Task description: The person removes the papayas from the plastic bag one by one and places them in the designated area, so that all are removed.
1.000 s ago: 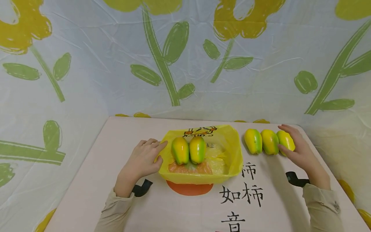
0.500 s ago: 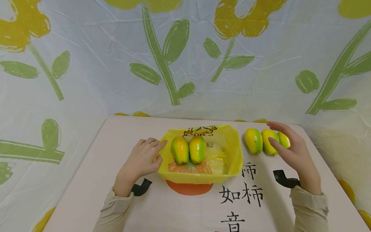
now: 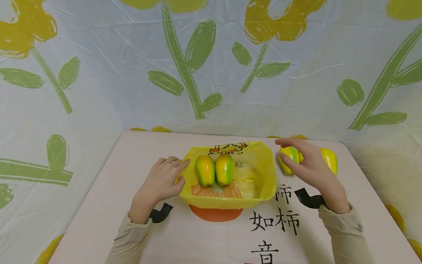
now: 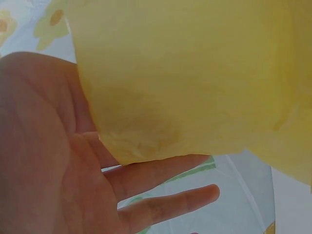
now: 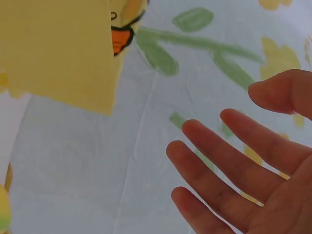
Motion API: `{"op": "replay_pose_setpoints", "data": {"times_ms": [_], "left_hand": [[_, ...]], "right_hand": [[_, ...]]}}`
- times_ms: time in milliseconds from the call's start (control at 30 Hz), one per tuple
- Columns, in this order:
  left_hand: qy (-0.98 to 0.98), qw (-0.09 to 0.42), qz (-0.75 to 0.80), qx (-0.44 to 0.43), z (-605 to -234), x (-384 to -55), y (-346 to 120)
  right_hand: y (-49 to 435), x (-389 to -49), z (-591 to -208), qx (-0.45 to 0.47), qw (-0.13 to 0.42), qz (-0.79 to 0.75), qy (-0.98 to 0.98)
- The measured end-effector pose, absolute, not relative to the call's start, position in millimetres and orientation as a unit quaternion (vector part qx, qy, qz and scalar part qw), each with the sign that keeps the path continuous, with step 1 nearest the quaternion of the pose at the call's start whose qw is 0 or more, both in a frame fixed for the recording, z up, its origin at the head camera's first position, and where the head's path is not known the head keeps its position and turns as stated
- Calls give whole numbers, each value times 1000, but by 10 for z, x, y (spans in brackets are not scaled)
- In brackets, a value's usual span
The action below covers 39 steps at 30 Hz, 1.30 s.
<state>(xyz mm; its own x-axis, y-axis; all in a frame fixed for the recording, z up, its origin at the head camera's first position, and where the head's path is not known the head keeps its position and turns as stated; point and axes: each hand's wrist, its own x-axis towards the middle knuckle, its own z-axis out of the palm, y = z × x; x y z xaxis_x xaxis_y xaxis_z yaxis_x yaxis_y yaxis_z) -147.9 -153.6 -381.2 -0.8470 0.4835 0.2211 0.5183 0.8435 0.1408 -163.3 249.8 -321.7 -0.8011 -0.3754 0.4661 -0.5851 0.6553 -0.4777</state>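
A yellow plastic bag (image 3: 267, 172) stands with its mouth spread wide, two glossy yellow-and-green mango-like fruits (image 3: 205, 171) side by side inside it. My left hand (image 3: 165, 178) touches the bag's left rim with relaxed fingers, thumb and index apart. The left wrist view shows its straight fingers (image 4: 168, 209) behind the yellow plastic (image 4: 185, 87). To the right of the bag, my right hand (image 3: 310, 161) hovers over a row of similar fruits, fingers spread and nothing held. The leftmost fruit (image 3: 291, 152) shows between thumb and index; the middle one is mostly hidden behind the hand.
The rightmost fruit (image 3: 329, 160) lies beyond my right hand. Orange and clear wrapped things (image 3: 215, 191) fill the bag's bottom. The pale tabletop (image 3: 122, 161) bears black characters and an orange print (image 3: 215, 214). A flower-patterned cloth (image 3: 132, 91) hangs behind and at the sides.
My right hand has moved left along the row, from the rightmost fruit to the leftmost. The rightmost fruit is uncovered again. My left hand has stayed at the bag's rim.
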Motion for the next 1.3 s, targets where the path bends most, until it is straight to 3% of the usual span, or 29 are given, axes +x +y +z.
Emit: {"op": "replay_pose_setpoints", "data": {"times_ms": [700, 1300], "left_hand": [[-957, 80, -92, -264, -3810, -1481, -1523], [-954, 93, -92, -269, -3832, -1484, -1519]], "right_hand": [[1742, -1918, -2963, 379, 7, 134, -916], [1327, -2194, -3384, 371, -167, 75, -910]]}}
